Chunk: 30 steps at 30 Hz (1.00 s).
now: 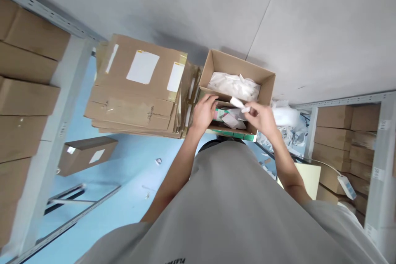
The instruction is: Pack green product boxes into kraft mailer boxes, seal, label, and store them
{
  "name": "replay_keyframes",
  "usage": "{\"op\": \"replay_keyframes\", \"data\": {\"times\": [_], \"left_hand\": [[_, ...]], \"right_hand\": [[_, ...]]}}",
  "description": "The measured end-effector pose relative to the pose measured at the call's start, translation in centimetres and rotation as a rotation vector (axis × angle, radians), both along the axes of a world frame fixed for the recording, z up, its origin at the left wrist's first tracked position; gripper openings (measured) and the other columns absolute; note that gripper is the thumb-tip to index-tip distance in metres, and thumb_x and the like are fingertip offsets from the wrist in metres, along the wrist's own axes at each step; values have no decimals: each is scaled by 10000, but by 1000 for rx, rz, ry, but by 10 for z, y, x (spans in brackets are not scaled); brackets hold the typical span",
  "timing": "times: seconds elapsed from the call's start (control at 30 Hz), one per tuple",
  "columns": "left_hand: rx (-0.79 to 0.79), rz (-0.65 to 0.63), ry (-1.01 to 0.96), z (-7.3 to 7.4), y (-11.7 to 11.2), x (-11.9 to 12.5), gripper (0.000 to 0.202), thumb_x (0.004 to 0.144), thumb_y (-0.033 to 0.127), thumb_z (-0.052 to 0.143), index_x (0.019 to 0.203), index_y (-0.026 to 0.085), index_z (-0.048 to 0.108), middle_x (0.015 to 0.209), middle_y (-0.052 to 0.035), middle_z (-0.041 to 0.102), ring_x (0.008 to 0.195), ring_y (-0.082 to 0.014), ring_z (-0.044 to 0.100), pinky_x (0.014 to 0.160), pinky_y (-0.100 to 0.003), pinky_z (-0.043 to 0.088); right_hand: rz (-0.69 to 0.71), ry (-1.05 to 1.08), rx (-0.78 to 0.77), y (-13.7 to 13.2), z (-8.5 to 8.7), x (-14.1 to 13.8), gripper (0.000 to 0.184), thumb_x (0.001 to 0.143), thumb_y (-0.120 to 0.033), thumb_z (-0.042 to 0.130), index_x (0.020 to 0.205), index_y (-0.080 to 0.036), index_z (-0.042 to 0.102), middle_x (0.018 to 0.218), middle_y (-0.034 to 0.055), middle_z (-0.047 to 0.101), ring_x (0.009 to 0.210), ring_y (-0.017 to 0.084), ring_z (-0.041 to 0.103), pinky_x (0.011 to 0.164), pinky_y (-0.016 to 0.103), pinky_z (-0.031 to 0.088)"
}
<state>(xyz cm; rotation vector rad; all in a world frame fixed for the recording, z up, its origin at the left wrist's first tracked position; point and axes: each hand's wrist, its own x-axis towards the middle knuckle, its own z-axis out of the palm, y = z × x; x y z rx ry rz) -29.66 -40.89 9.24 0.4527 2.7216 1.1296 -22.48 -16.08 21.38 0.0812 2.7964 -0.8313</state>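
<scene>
My right hand [260, 117] pinches a small white piece [237, 103], narrow and rolled-looking, above the near cardboard box [251, 128]. Whether it is paper or a packet I cannot make out. At the left rim of that box is my left hand [204, 112], its fingers bent and slightly apart, with nothing visible in them. Inside the near box lie pale, translucent packets [232, 119] and a green-and-pink printed carton [219, 114]. Just behind stands a taller open cardboard box [241, 62], holding a heap of white packets or slips [233, 85].
Flattened cartons [133, 99] are stacked to the left of the boxes. Shelves of brown boxes [27, 90] line both sides. A heap of white scraps [287, 136] lies at right. One closed carton [88, 154] is at lower left, and a power strip [347, 187] hangs at right.
</scene>
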Motion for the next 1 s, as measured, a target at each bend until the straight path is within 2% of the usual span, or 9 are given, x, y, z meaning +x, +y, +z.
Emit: {"op": "replay_keyframes", "data": {"times": [0.1,0.27,0.4,0.53,0.63,0.73,0.83,0.9,1.0], "left_hand": [[6,-8,3,2,0,-2,364,1111,218,568,1366,244,826,1457,-115,794,1364,-312,759,1232,-420,585],[-16,-12,19,0,-1,-1,367,1113,233,557,1367,233,822,1450,-126,784,1344,-315,766,1237,-425,582],[-14,-11,38,-3,-5,-1,399,1112,268,560,1423,222,806,1514,-147,747,1379,-328,756,1260,-450,576],[54,57,68,3,-19,2,530,1077,286,616,1599,244,692,1635,-163,667,1457,-333,719,1269,-470,581],[61,140,38,10,-42,15,642,1046,381,701,1666,247,604,1619,-177,668,1273,-314,797,1148,-456,650],[10,180,-25,14,-66,35,601,973,455,794,1515,222,679,1466,-168,754,1153,-316,819,1057,-457,676],[-19,170,-73,13,-80,55,324,945,436,791,1194,234,748,1258,-126,819,1076,-307,821,1020,-453,676],[-25,153,-84,11,-84,65,158,952,399,754,999,254,714,1157,-100,830,1017,-288,816,1001,-441,673],[-38,148,-79,10,-82,73,153,960,349,710,855,269,632,1139,-95,836,1020,-278,813,976,-428,670]], "right_hand": [[102,-155,70,-17,-24,28,216,1077,-269,697,1217,-281,861,1000,38,880,945,271,836,854,300,552],[48,-341,172,-41,-61,28,449,1086,-363,806,1519,-254,766,1176,123,903,1150,376,860,936,381,613],[-30,-254,30,-37,-54,26,704,1028,-326,885,1679,-276,618,1158,47,906,1186,333,858,970,361,618],[-193,-119,21,-15,-38,40,370,1072,-324,819,1430,-256,757,1125,44,900,1096,290,861,933,343,595],[-384,-80,69,1,-36,59,227,1068,-400,820,1234,-253,772,1035,48,887,1007,288,855,855,334,566],[-528,-107,98,9,-42,78,240,1038,-429,841,1163,-252,738,1019,62,884,982,298,852,812,331,540],[-593,-168,89,6,-52,91,200,1031,-409,832,1101,-257,723,1055,76,892,1022,304,855,806,332,537],[-608,-200,80,1,-57,95,142,1048,-380,797,1057,-256,727,1101,86,897,1062,306,856,822,336,546],[-614,-225,76,-8,-61,99,74,1065,-323,738,1031,-258,741,1117,90,900,1072,302,858,844,340,558]]}}
